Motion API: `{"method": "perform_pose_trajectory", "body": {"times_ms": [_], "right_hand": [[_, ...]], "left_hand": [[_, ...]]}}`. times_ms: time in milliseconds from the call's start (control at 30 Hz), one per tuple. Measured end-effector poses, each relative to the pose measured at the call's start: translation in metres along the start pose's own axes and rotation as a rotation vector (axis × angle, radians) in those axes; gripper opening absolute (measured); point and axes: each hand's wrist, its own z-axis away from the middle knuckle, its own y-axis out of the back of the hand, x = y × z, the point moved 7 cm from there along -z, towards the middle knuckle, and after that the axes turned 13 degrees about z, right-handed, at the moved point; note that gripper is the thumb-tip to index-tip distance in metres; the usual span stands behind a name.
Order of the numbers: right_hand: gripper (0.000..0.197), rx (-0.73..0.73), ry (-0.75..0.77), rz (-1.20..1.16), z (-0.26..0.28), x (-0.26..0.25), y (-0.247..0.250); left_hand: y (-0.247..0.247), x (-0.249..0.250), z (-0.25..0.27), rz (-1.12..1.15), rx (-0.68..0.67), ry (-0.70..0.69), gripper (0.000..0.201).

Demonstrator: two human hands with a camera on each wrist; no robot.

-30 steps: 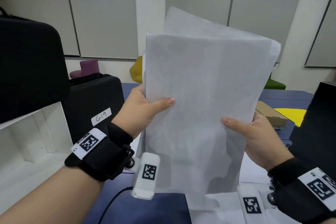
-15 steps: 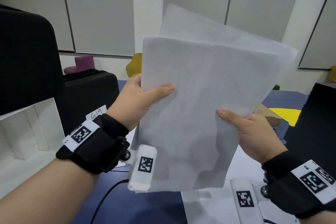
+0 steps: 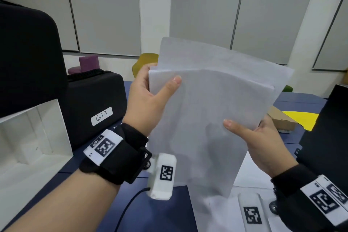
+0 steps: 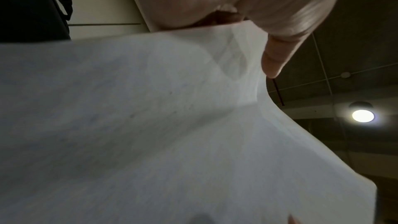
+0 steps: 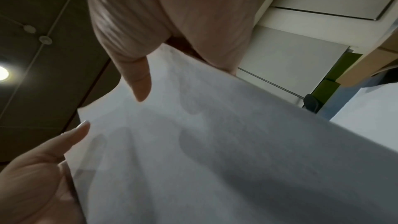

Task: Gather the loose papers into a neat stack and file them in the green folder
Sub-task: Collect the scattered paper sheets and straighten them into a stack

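Note:
A bundle of white papers (image 3: 209, 111) is held upright above the blue table (image 3: 160, 213), its sheets uneven at the top. My left hand (image 3: 150, 90) grips the upper left corner, thumb in front. My right hand (image 3: 258, 143) pinches the lower right edge, thumb across the front sheet. The left wrist view is filled by the papers (image 4: 150, 125) under my thumb (image 4: 275, 57). In the right wrist view the papers (image 5: 215, 142) sit between thumb and fingers. More white sheets (image 3: 226, 211) lie on the table below. The green folder is not in view.
Black cases (image 3: 94, 107) stand at left, one labelled 619, beside a white open box (image 3: 28, 137). A black object (image 3: 329, 128) rises at right, with a cardboard box (image 3: 280, 120) and a yellow sheet (image 3: 301, 118) behind the papers.
The paper bundle has tilted to the right and sunk lower in view. My left hand has slid up to the top left corner; the front sheet now bows.

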Motion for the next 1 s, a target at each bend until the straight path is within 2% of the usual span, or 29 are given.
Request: {"method": "perform_pose_trajectory", "body": {"times_ms": [67,167,267,400,500,533,667,867,933,1000], "right_hand": [[0.039,-0.006,-0.003,-0.014,-0.003,-0.002,-0.001],[0.036,-0.018,0.007,-0.031,-0.007,-0.004,-0.001],[0.042,-0.011,0.012,-0.052,-0.01,-0.006,0.0],[0.042,-0.006,0.005,-0.081,-0.011,-0.005,0.001],[0.04,-0.022,-0.007,-0.087,-0.012,-0.001,0.001],[0.041,-0.027,-0.019,-0.093,-0.012,0.001,0.001],[0.044,-0.042,-0.067,-0.106,-0.012,0.011,0.001],[0.042,-0.076,-0.086,-0.083,-0.009,0.02,0.0],[0.041,-0.075,-0.098,-0.083,-0.006,0.023,-0.003],[0.039,-0.074,-0.096,-0.081,-0.005,0.025,-0.004]], "left_hand": [[-0.002,0.012,-0.006,-0.063,-0.007,-0.083,0.045],[-0.012,0.026,-0.011,-0.223,-0.088,-0.22,0.061],[-0.017,0.031,-0.017,-0.362,-0.129,-0.285,0.064],[-0.02,0.033,-0.027,-0.283,-0.15,-0.266,0.048],[-0.017,0.033,-0.036,-0.303,-0.127,-0.276,0.017],[-0.014,0.033,-0.038,-0.28,-0.101,-0.264,0.013],[0.0,0.024,-0.041,-0.18,0.015,-0.187,0.013],[0.023,0.006,-0.03,-0.06,0.169,-0.116,0.037],[0.026,0.005,-0.026,-0.025,0.19,-0.13,0.035],[0.024,0.008,-0.022,-0.048,0.153,-0.196,0.026]]}}
